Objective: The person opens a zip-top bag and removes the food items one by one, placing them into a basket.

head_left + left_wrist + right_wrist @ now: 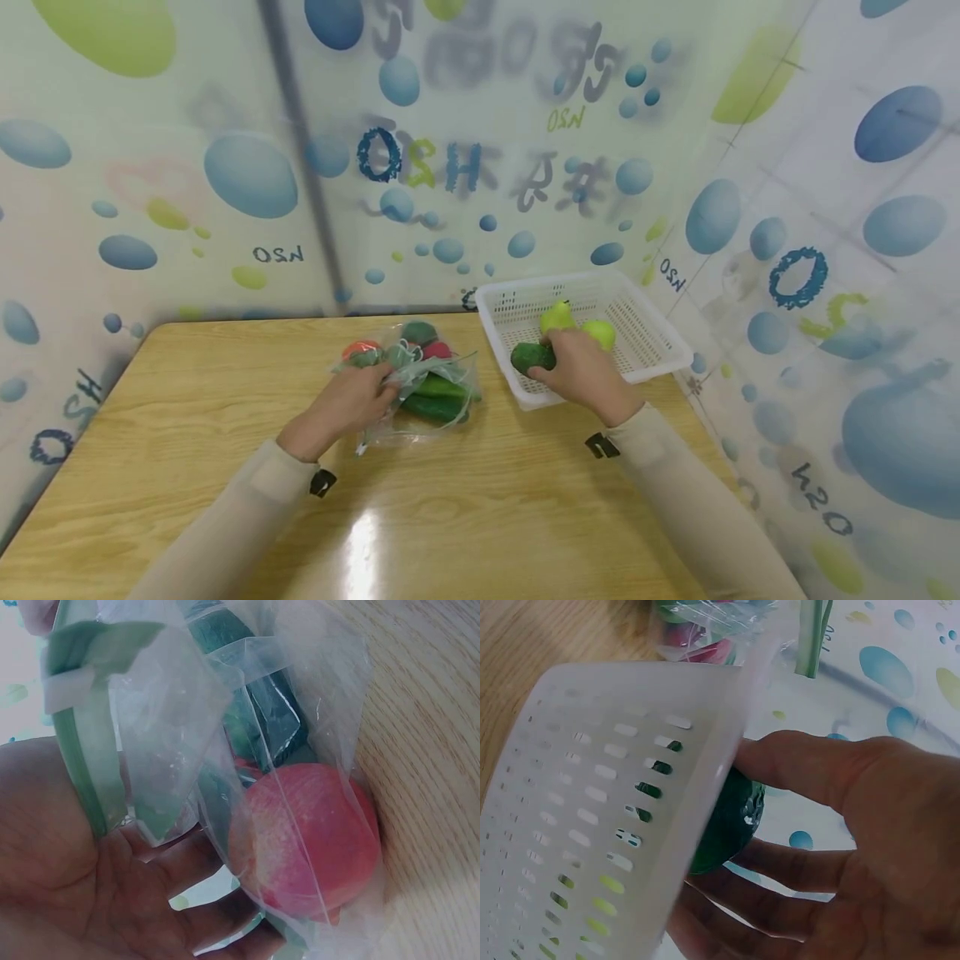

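My left hand (352, 406) grips the rim of a clear plastic bag (405, 429) with a green edge strip. Inside the bag, a red, pomegranate-like fruit (307, 840) shows beside the fingers in the left wrist view. Long green vegetables (438, 400), a dark green round item (418, 333) and a dark red one (437, 350) also lie in it. In my right hand (585, 371) is a dark green, bumpy avocado (531, 358), gripped between thumb and fingers inside the near left part of the white basket (517, 396). The basket wall hides part of it in the right wrist view.
Two yellow-green fruits, a pear (557, 317) and a rounder one (600, 333), sit in the basket beyond the right hand. Basket and bag stand on a wooden table (225, 375). Patterned curtains (450, 225) hang behind the table and on its right.
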Action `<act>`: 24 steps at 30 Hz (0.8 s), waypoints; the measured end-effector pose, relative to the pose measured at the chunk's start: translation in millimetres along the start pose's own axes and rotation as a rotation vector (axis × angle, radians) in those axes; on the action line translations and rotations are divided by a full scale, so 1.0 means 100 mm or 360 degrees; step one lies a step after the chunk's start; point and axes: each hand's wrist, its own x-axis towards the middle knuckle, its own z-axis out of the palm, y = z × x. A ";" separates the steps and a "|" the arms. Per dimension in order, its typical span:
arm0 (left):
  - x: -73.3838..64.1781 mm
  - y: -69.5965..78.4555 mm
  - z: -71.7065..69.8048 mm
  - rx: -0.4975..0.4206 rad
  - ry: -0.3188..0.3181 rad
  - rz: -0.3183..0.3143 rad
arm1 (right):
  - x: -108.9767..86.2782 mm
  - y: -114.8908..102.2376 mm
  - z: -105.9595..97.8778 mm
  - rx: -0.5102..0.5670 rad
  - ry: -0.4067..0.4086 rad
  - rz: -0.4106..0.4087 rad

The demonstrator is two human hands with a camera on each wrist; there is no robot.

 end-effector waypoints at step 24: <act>-0.01 -0.01 0.01 0.0014 0.0032 0.0005 | 0.17 0.07 0.10 0.0004 -0.0364 0.0029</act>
